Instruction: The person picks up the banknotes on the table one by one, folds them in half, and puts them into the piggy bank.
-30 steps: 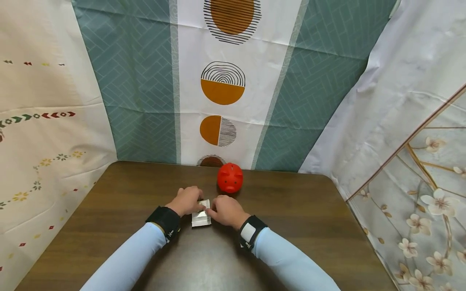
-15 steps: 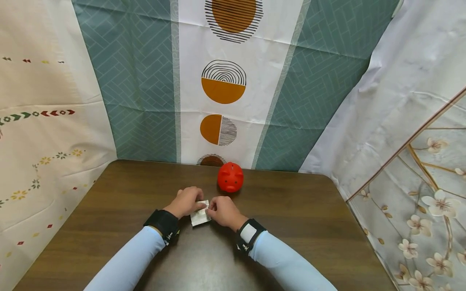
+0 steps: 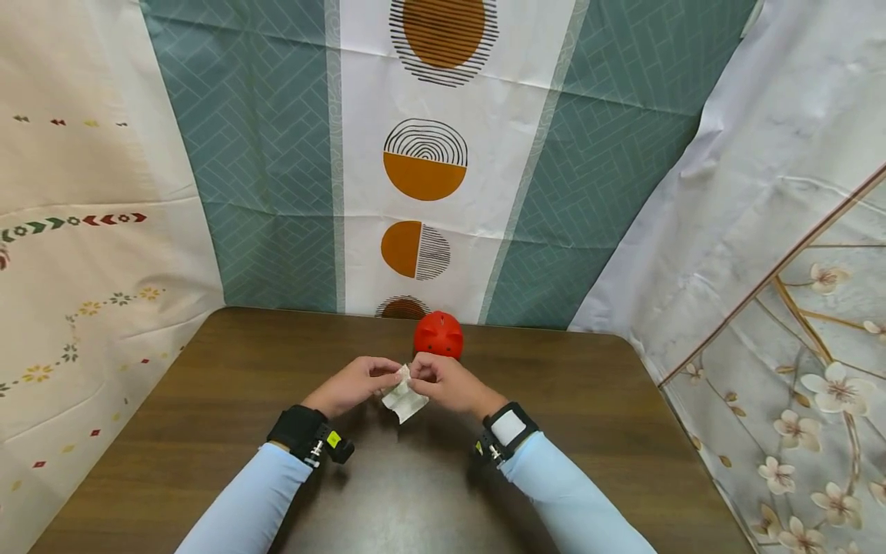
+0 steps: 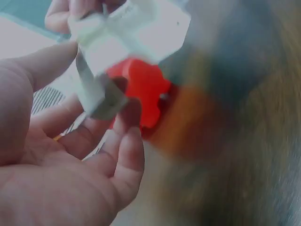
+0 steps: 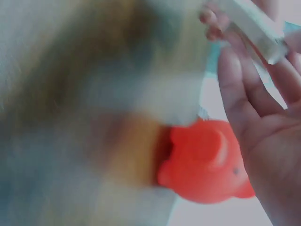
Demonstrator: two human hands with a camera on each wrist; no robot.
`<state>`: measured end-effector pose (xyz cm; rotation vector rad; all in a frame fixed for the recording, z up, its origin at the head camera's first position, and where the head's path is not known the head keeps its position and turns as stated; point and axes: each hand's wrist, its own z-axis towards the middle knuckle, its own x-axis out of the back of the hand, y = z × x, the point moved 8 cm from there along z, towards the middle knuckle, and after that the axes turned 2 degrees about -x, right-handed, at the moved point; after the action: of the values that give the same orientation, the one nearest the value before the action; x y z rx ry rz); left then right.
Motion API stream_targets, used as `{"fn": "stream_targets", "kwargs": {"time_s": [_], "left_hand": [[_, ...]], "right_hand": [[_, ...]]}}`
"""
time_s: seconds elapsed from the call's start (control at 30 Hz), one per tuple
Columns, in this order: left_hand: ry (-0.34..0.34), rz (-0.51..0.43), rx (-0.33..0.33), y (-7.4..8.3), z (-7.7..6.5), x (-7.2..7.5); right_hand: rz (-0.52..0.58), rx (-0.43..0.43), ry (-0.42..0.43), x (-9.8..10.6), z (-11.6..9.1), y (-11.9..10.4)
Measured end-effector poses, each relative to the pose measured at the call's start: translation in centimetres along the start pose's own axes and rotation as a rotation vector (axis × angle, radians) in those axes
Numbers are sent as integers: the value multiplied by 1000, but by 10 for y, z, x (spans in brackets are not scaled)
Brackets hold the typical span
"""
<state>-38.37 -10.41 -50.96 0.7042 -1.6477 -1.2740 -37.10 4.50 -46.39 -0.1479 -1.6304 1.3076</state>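
Observation:
A small creased slip of pale paper [image 3: 404,400] is held up between both hands, in front of the red piggy bank [image 3: 438,332]. My left hand [image 3: 354,386] pinches its left edge between thumb and fingers, and my right hand [image 3: 450,385] pinches the upper right edge. In the left wrist view the paper [image 4: 141,35] shows fold lines and a flap bent down toward the fingers. The right wrist view catches the paper [image 5: 251,28] nearly edge-on at the fingertips. The lower front of the piggy bank is hidden behind the right hand in the head view.
The brown wooden table [image 3: 588,431] has rounded back corners. Behind it hangs a patterned curtain [image 3: 277,192]. A cream cloth [image 3: 90,292] hangs at the left, a white floral one [image 3: 782,385] at the right. Each wrist wears a black strap with a small camera.
The paper lay on the table between the hands; now both hands have lifted it and tilted it. The right hand has moved up, now overlapping the lower piggy bank.

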Motion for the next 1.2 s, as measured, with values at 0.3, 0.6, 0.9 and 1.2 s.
{"fn": "stream_targets", "kwargs": {"time_s": [0.3, 0.6, 0.9, 1.2], "left_hand": [[-43, -174, -68, 19, -13, -18], [151, -314, -197, 56, -31, -22], [192, -417, -287, 91, -54, -28], [225, -376, -381, 139, -83, -27]], "right_hand": [[77, -95, 36, 29, -19, 3], [407, -233, 211, 40, -52, 5], [571, -159, 470, 59, -92, -28], [489, -136, 721, 79, -133, -62]]}}
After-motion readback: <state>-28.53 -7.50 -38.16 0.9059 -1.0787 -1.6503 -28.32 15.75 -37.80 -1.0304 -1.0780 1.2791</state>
